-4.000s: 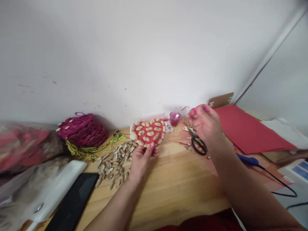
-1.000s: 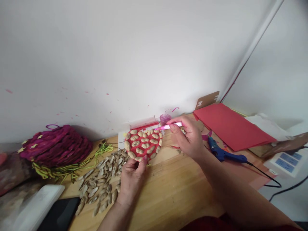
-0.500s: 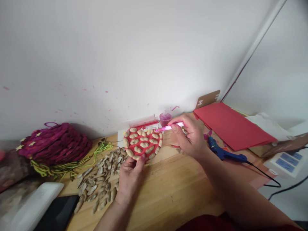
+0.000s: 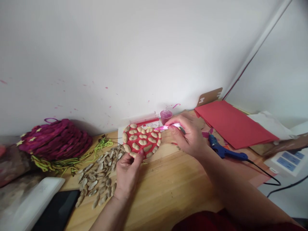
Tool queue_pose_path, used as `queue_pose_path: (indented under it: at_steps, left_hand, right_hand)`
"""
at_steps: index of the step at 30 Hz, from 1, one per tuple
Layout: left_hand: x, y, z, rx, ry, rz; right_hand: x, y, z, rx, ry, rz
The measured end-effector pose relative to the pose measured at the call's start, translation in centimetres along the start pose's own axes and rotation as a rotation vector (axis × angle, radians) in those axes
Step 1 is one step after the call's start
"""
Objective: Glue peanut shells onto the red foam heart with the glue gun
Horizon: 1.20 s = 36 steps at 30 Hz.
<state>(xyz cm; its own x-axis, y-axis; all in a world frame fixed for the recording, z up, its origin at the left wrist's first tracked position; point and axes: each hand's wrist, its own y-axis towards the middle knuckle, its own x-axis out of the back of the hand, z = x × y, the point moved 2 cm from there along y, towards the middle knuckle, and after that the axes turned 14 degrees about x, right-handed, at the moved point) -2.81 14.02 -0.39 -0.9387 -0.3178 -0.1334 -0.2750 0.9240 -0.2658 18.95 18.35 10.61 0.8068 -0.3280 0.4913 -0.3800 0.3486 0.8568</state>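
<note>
My left hand [image 4: 128, 175] pinches the lower edge of a round red disc [image 4: 138, 141] covered with whole peanuts, its thumb on the front face. The disc is tilted up toward me above the table. Between the fingers and thumb of my right hand [image 4: 189, 133] is a paintbrush [image 4: 166, 127] with a white handle and a pink-stained front end. Its tip meets the upper right edge of the disc, close to a peanut there. Just behind the brush stands a small clear cup [image 4: 166, 116] with pink paint in it.
Peanut shells [image 4: 101, 173] lie heaped on the wooden table [image 4: 158, 195]. A purple decorated piece [image 4: 56, 139] with yellow-green yarn sits at left, near a black tablet-like object [image 4: 57, 210]. A blue glue gun [image 4: 228, 153], red paper [image 4: 234, 123] and a power strip [image 4: 287, 162] are at right.
The brush tip has shifted slightly left along the disc's upper right edge. My left thumb reaches a little higher on the disc, and the camera view has moved slightly.
</note>
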Motion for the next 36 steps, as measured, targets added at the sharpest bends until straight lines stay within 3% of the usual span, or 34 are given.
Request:
queue_pose_path:
  at_steps: [14,36]
  left_hand:
    - [0.16,-0.16,-0.81,-0.095,0.114,-0.030]
    - [0.48,0.19,-0.72,-0.099,0.143,-0.012]
  right_hand:
    - [-0.41,-0.13,0.11,0.040,0.019,0.080]
    - [-0.36,0.09,0.17,0.062,-0.009,0.117]
